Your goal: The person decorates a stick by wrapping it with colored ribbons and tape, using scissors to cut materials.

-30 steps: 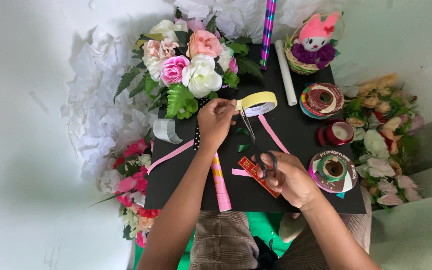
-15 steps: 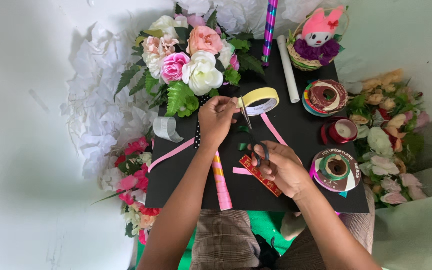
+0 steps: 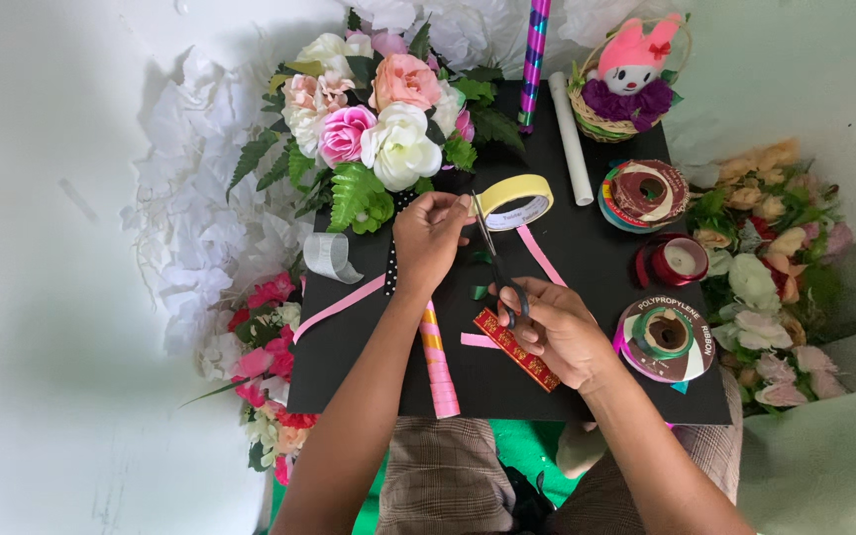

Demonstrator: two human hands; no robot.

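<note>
My left hand [image 3: 428, 238] pinches the free end of tape pulled from a yellow tape roll [image 3: 515, 200], which stands on the black board [image 3: 596, 248]. My right hand [image 3: 552, 327] holds black-handled scissors [image 3: 495, 260] with the blades pointing up toward the tape end between my left fingers and the roll. A pink ribbon strip [image 3: 541, 255] runs diagonally under the scissors. Just left of my right hand a red and gold ribbon piece [image 3: 509, 345] lies on the board.
A bouquet of pink, peach and white artificial flowers [image 3: 378, 139] sits at the board's far left. Ribbon spools [image 3: 646, 193] [image 3: 668, 335], a red spool [image 3: 678, 260], a white roll [image 3: 571, 149], a basket with a plush toy [image 3: 626, 84], more flowers [image 3: 775, 267] and white paper [image 3: 200, 238] surround it.
My right hand has brought the scissors up from the board toward the tape end held by my left hand. The left hand and roll stayed nearly still.
</note>
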